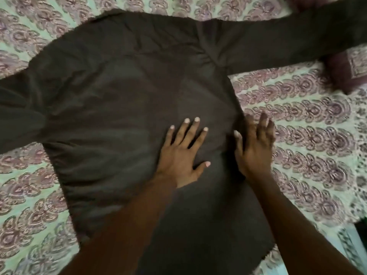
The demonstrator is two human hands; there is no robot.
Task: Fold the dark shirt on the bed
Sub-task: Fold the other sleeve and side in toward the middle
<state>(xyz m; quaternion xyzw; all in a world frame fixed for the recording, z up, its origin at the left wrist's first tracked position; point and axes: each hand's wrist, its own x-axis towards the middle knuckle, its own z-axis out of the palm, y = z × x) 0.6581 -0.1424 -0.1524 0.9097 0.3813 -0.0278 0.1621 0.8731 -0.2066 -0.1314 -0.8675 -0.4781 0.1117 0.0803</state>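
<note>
We see the dark shirt (pixel 123 92) spread flat across the bed (pixel 307 120), its sleeves reaching toward 9 and 2 o'clock. Our left hand (pixel 180 155) presses palm-down on the fabric near the centre, fingers (pixel 190 130) released and splayed. Our right hand (pixel 255 147) lies at 3 o'clock of it along the shirt's side edge, fingers extended and grasping nothing, half on cloth, half on the patterned bedsheet.

Dark brown long-sleeved shirt (pixel 119 92) spread flat on the floral bedsheet (pixel 307 120). Left hand (pixel 182 153) flat on it, right hand (pixel 256 143) at its edge.
</note>
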